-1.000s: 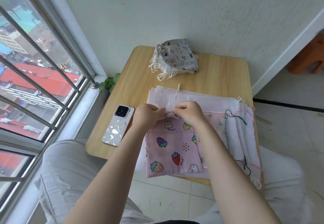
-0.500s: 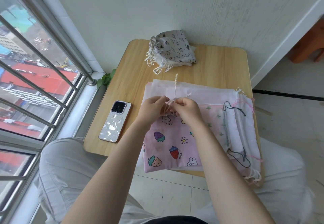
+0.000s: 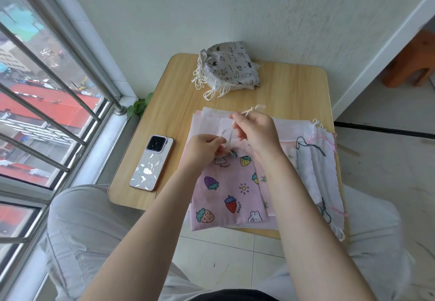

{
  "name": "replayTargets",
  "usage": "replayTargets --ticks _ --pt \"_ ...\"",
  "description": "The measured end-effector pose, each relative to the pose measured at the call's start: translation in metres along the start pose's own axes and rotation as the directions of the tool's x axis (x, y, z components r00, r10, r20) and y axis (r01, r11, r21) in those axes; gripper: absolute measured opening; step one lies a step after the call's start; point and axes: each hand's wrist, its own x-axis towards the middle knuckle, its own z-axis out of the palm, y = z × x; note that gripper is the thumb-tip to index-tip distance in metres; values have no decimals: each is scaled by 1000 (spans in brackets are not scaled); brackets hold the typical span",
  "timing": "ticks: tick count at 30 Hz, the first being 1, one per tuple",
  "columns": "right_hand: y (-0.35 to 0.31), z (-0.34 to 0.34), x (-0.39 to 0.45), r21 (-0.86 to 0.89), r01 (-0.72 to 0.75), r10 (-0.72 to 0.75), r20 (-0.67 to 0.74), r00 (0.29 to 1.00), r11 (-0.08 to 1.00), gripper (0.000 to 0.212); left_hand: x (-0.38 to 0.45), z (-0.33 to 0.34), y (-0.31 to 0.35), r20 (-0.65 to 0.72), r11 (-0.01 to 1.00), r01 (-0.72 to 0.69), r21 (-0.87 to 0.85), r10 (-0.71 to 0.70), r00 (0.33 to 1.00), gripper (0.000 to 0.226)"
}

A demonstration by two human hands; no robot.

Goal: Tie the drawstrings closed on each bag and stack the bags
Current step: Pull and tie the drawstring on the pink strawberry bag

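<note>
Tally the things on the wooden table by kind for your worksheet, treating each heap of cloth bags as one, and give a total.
Phones: 1, the phone near the window side.
Heaps of cloth bags: 2, the tied cat-print heap at the far edge and the flat pink heap in front; bags inside cannot be counted.
Total: 3

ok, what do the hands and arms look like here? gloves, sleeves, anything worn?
Both bare: no gloves, and no sleeves on the forearms as far as the frame shows. No rings, watch or bands visible on the left hand or right hand. Light grey trousers on the legs below.
</note>
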Motion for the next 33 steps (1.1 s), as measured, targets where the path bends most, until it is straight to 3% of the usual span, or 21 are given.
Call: replayTargets --ticks 4,9,15,25,29,33 --pt "-11 15 4 -154 75 -56 121 991 985 22 -3 0 13 130 988 -48 148 28 991 27" --pt "-12 26 12 -249 98 -62 148 987 964 22 -6 -7 12 267 968 -128 217 67 962 25" --pt "7 15 10 -403 6 67 167 984 915 30 -4 -17 8 153 992 -120 35 113 982 35" --pt "24 -8 -12 -432 -76 150 139 979 899 13 -1 -11 6 63 981 -42 -188 55 996 21" --pt "22 -7 -15 -389 -80 161 180 970 918 11 -1 -12 9 63 977 -15 -212 30 998 21" --pt "21 -4 -16 -442 -65 170 202 964 895 20 1 -17 7 146 981 -18 -192 47 988 13"
